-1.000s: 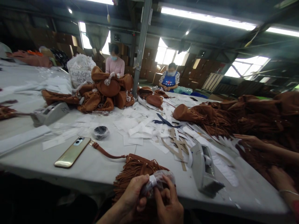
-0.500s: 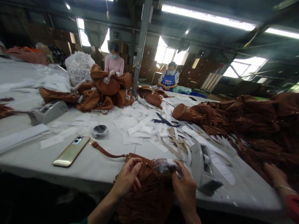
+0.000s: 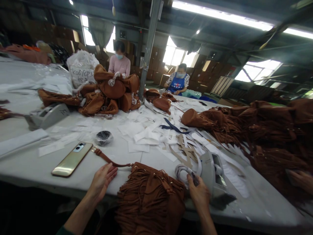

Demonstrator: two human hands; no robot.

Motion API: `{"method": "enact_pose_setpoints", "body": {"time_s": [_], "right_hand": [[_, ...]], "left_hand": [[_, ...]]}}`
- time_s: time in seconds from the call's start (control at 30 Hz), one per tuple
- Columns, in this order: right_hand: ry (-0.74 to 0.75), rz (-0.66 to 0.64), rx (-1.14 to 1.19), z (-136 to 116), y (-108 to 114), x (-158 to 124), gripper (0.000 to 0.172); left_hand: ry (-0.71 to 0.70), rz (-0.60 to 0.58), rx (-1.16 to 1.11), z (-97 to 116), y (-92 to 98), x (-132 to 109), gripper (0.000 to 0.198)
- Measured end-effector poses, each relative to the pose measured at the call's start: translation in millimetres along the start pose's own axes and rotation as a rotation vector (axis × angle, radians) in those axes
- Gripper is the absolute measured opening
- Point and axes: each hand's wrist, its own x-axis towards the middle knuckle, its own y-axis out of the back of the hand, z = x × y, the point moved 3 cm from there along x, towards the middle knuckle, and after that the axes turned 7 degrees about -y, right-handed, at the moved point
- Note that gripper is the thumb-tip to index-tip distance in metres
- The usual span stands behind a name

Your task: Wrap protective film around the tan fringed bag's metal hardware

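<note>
A brown fringed bag (image 3: 150, 199) lies at the near table edge, its strap (image 3: 107, 159) stretched left toward a gold phone (image 3: 72, 159). My left hand (image 3: 102, 180) rests flat with fingers spread on the table just left of the bag, close to the strap. My right hand (image 3: 199, 192) is beside the bag's right side, fingers pinched on a clear plastic-wrapped piece (image 3: 183, 172) next to a grey tape dispenser (image 3: 215, 179).
White paper scraps (image 3: 146, 132) and tan strips (image 3: 186, 151) litter the grey table (image 3: 36, 163). A heap of brown fringed bags (image 3: 264, 130) fills the right. More bags (image 3: 110, 94) sit far left by a pillar (image 3: 148, 49). Two people sit across. Another person's hand (image 3: 302, 181) shows at right.
My hands have parted. The left hand left the bag and went flat on the table; the right carried the wrapped piece rightward toward the tape dispenser. The bag now lies on the table.
</note>
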Motion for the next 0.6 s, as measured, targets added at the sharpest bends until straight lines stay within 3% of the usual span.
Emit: {"method": "enact_pose_setpoints", "body": {"time_s": [0.17, 0.3, 0.47, 0.6], "right_hand": [[0.035, -0.025, -0.010, 9, -8, 6, 0.063], [0.088, -0.022, -0.006, 14, -13, 12, 0.069], [0.128, 0.008, -0.005, 16, -19, 13, 0.080], [0.157, 0.018, 0.004, 18, -20, 10, 0.085]], "left_hand": [[0.030, -0.048, -0.076, 2, -20.4, 22, 0.002], [-0.065, -0.091, -0.161, 20, -41.8, 21, 0.011], [-0.321, -0.398, -0.179, 77, -79.6, -3, 0.034], [-0.441, -0.490, -0.112, 127, -102.1, -14, 0.037]]}}
